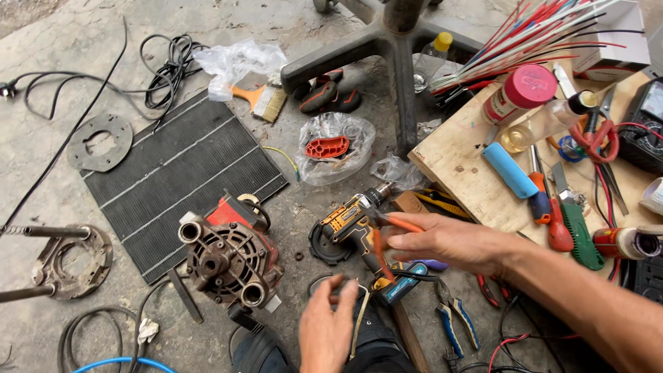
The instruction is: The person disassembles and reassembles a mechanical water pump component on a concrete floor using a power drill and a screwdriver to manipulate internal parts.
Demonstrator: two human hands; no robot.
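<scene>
1. Left hand (326, 330), nearest the lens: fingers curled onto a dark round part (338, 290) on the floor, pinning it in place
2. Right hand (447, 242): fingers closed on orange-handled pliers (387, 228), jaws aimed down toward that part
3. Yellow cordless drill (352, 224): laid on its side just beyond both hands
4. Pump motor (231, 259): resting left, well apart from the hands

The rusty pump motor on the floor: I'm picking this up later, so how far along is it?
Done: the rusty pump motor lies opened, its round grey metal flange set aside. In hand: the right hand grips orange-handled pliers over the yellow cordless drill; the left hand holds a dark ring. Left: motor unassembled.
</scene>
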